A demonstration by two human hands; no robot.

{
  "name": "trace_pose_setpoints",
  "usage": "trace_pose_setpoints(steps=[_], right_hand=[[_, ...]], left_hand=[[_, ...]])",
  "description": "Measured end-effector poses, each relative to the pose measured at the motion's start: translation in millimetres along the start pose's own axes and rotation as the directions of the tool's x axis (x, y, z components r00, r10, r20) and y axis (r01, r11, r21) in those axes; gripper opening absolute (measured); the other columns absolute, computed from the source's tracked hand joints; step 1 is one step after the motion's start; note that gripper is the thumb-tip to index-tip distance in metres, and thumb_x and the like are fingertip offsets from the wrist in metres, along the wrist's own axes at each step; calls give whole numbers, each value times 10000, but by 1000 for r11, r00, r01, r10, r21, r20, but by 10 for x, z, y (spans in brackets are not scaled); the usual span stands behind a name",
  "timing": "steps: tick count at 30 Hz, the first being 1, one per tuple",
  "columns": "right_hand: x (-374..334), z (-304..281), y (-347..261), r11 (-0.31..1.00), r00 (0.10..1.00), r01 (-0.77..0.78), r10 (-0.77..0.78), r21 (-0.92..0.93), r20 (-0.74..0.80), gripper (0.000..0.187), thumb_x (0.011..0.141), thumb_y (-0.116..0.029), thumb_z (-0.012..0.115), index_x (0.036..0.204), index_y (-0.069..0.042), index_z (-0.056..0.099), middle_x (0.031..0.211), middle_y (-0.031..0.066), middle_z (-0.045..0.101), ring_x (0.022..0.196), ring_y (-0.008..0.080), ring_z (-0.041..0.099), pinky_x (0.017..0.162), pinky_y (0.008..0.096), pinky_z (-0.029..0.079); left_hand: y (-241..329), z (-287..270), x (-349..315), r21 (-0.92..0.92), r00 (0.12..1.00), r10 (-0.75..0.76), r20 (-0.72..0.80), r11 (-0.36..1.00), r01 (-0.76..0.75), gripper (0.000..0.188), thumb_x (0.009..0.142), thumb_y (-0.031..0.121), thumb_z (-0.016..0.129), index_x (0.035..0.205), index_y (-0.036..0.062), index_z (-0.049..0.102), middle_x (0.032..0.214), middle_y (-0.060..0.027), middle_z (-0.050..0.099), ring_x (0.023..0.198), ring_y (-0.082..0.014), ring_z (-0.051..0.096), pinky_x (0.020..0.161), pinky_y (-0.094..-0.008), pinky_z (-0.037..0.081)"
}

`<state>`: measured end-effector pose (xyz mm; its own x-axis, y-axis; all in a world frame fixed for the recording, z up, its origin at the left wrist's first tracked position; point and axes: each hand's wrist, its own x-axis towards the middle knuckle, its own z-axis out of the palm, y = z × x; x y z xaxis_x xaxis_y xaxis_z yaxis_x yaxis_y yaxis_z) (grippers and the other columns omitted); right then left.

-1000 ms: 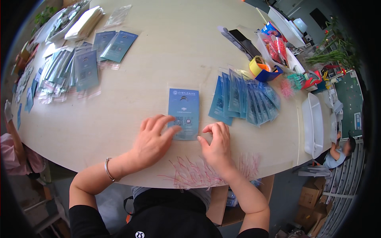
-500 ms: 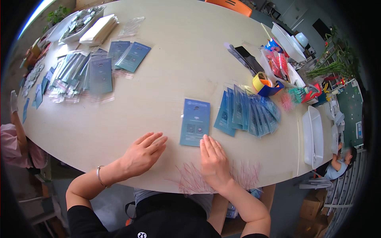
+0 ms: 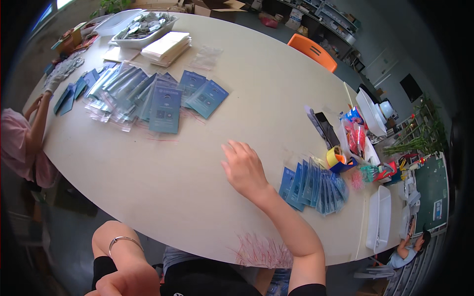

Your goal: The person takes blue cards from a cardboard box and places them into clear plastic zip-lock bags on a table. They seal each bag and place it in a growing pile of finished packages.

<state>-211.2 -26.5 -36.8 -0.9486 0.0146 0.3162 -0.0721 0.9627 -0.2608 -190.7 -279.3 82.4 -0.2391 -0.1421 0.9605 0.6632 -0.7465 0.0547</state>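
Note:
My right hand (image 3: 243, 168) is open over the middle of the table, fingers stretched toward the left pile, holding nothing. Its forearm passes close to a fan of blue cards in clear sleeves (image 3: 307, 186). My left hand (image 3: 129, 280) is raised off the table at the lower edge, near my body. Its fingers look bent inward and are partly cut off, so anything in them is hidden. Bagged blue cards (image 3: 131, 93) are heaped left of the right hand, with one card (image 3: 165, 109) lying at the heap's near right. Thin red strings (image 3: 261, 250) lie at the table's near edge.
Behind the heap are a stack of white packets (image 3: 167, 48) and a tray of small silvery pieces (image 3: 147, 28). At right are a phone (image 3: 326, 129), a tape roll (image 3: 335, 157) and a white tray (image 3: 379, 217). A person in pink (image 3: 22, 140) works at far left.
The view has shifted. My left hand has left the table and come back toward my body. My right hand has moved forward; the blue card it touched no longer lies in the middle.

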Motion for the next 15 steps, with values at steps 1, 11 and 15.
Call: trace_pose_setpoints(steps=[1, 11, 15], right_hand=[[262, 189, 87, 1000, 1000, 7, -7, 17, -14, 407, 851, -98, 688, 1212, 59, 588, 1228, 236, 603, 1122, 356, 592, 951, 443, 491], [1697, 1014, 129, 955, 931, -296, 292, -18, 221, 611, 978, -504, 517, 1526, -276, 371, 1621, 125, 230, 1490, 356, 196, 1179, 581, 188], [1448, 993, 115, 971, 940, -238, 237, -27, 247, 620, 977, -532, 499, 1526, -274, 373, 1619, 127, 237, 1490, 365, 187, 1187, 593, 152]], left_hand=[[35, -46, -7, -25, 999, 40, -31, 999, -41, 265, 954, 202, 602, 1213, 148, 615, 1035, 9, 496, 954, -137, 499, 858, -319, 384], [104, -109, -9, 34, 987, -105, -119, 993, 110, 281, 1021, 291, 495, 1244, 188, 631, 1070, 16, 526, 960, -150, 509, 868, -327, 373], [91, -113, 1, -37, 987, -79, -142, 997, 74, 286, 1025, 296, 480, 1234, 193, 645, 1096, 22, 532, 983, -147, 512, 879, -329, 371]])
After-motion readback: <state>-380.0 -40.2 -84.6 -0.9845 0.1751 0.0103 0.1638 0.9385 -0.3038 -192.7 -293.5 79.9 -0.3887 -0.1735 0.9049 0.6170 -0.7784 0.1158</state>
